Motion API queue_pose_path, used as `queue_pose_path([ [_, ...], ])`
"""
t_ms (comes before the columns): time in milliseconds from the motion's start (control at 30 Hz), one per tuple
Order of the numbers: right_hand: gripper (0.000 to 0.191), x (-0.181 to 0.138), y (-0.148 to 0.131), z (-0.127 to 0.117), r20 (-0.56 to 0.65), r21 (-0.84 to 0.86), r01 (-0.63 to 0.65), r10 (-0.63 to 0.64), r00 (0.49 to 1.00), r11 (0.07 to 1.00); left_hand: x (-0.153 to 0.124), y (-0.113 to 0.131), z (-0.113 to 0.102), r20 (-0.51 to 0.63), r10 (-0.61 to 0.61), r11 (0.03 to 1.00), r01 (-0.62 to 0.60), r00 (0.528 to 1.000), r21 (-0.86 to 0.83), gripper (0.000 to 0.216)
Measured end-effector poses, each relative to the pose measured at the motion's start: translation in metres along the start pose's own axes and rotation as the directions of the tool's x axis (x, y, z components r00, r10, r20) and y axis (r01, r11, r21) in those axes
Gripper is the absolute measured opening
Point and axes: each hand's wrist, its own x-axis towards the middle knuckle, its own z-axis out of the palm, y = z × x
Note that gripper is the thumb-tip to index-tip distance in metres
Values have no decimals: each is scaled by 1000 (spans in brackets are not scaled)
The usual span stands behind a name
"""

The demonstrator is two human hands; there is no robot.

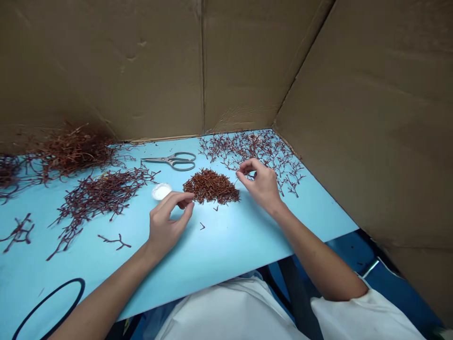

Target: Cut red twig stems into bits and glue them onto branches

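Observation:
My left hand (pixel 169 222) is at the left edge of a heap of short reddish-brown stem pieces (pixel 211 186). Its thumb and fingers come together in a pinch, and whatever lies between the tips is too small to make out. To the right of the heap, my right hand (pixel 260 185) is raised beside spread-out forked twigs (pixel 255 146). Its thumb and forefinger are also drawn together, their contents unclear. Just behind my left fingers stands a small round dish (pixel 162 191) with something white in it. Two small V-shaped bits (pixel 202 226) lie in front of the heap.
Grey-handled scissors (pixel 173 160) lie behind the heap. Dark red branched twigs (pixel 102 196) and a taller brown tangle (pixel 72 151) cover the left side. A single twig (pixel 115 241) and a black loop (pixel 49 307) lie nearer me. Cardboard walls (pixel 148 71) enclose the light-blue table (pixel 226 250).

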Motion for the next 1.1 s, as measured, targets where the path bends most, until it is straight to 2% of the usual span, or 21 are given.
queue_pose_path([
  [67,3,4,16,-5,-8,-199,-3,1,1000,980,0,1,1,24,-6,1000,6,1000,-12,15],
  [167,8,3,29,-3,12,-438,37,-35,999,898,-1,2,2,47,-4,999,6,999,-33,16],
  [300,18,0,28,2,37,-539,110,-107,994,835,-3,1,3,60,-10,998,14,998,-68,21],
  [533,15,-5,6,6,20,-436,251,-270,963,864,-9,-2,5,36,-113,991,115,993,-62,22],
  [633,15,-10,-4,12,78,-332,297,-287,955,895,-11,-1,7,20,-149,986,150,989,-70,20],
  [733,19,-10,-16,23,191,-237,348,-308,932,907,-12,1,7,27,-136,986,138,990,-98,18],
  [833,25,1,-31,39,298,-188,432,-368,881,882,-7,-1,2,-16,-96,988,93,995,-125,15],
  [933,37,24,-52,64,401,-181,503,-404,823,845,6,-11,-14,-116,-126,989,115,985,-95,15],
  [1000,44,43,-68,85,521,-174,545,-393,758,820,17,-26,-28,-213,-168,986,163,962,-44,25],
  [1100,44,72,-91,119,631,-210,585,-348,693,783,30,-57,-51,-356,-240,962,270,903,37,42],
])
